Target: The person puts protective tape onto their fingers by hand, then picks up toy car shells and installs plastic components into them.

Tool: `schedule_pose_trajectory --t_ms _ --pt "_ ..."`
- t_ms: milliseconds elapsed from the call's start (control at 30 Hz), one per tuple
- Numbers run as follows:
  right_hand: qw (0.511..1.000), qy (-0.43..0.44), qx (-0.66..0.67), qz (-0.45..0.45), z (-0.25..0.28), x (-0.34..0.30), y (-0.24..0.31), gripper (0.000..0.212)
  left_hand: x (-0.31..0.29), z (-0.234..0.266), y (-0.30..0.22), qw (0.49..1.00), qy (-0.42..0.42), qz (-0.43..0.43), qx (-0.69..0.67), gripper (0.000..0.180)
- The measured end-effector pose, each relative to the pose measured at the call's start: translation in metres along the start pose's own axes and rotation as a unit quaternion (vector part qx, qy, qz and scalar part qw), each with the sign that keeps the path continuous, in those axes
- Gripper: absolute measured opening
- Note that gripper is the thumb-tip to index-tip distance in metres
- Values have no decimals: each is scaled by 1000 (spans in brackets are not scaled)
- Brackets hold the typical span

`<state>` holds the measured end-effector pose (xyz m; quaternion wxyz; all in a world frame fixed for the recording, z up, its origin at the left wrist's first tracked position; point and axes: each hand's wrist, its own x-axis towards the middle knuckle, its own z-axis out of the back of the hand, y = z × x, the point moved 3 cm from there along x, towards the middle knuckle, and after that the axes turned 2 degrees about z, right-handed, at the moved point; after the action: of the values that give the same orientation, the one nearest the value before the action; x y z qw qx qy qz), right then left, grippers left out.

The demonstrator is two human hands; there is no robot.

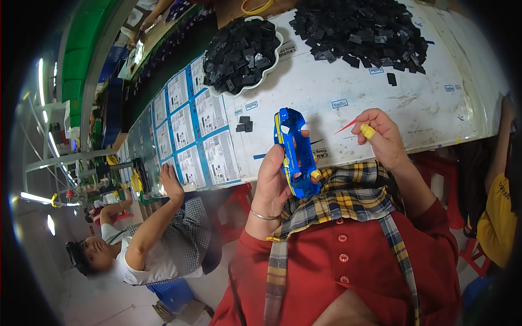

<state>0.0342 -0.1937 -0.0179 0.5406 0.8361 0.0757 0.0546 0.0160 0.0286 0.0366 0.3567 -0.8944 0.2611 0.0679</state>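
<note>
My left hand [271, 182] is closed around a blue toy car body [296, 149] with a yellow stripe along its side. The hollow shell is held on its side, just over the table's near edge. To the right, my right hand [383, 138] pinches a thin red pointed piece [346, 127], its tip aimed left toward the car but apart from it. What kind of piece it is, I cannot tell. Yellow tape or finger cots wrap a finger on each hand. A few small black flat pieces [245, 124] lie on the table left of the car.
A white scalloped bowl [278, 50] heaped with black pieces stands beyond my left hand. Farther right spreads a large pile of black pieces [364, 32], with one loose piece [391, 79] near it. Printed sheets [209, 114] cover the left table. A co-worker [157, 233] reaches there.
</note>
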Motion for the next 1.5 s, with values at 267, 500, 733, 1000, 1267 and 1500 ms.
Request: schedule_pose_trajectory --t_ms 267,500,733,1000,1267,1500 --pt "998 4 -60 -7 -2 0 2 14 -8 18 -8 993 -48 -8 111 71" --pt "994 12 -108 4 -4 -4 5 14 -13 40 -6 998 -23 -56 5 59" --pt "982 -47 -182 3 15 -7 21 14 -26 43 -12 992 -84 -81 55 46" --pt "849 -190 -484 96 75 5 64 19 -22 39 -10 990 -110 -85 39 44" --pt "757 -81 -627 167 75 43 74 39 -25 44 -12 990 -107 -82 49 52" --pt "700 -31 -685 198 81 45 69 29 -27 40 -17 996 -43 -77 -14 47"
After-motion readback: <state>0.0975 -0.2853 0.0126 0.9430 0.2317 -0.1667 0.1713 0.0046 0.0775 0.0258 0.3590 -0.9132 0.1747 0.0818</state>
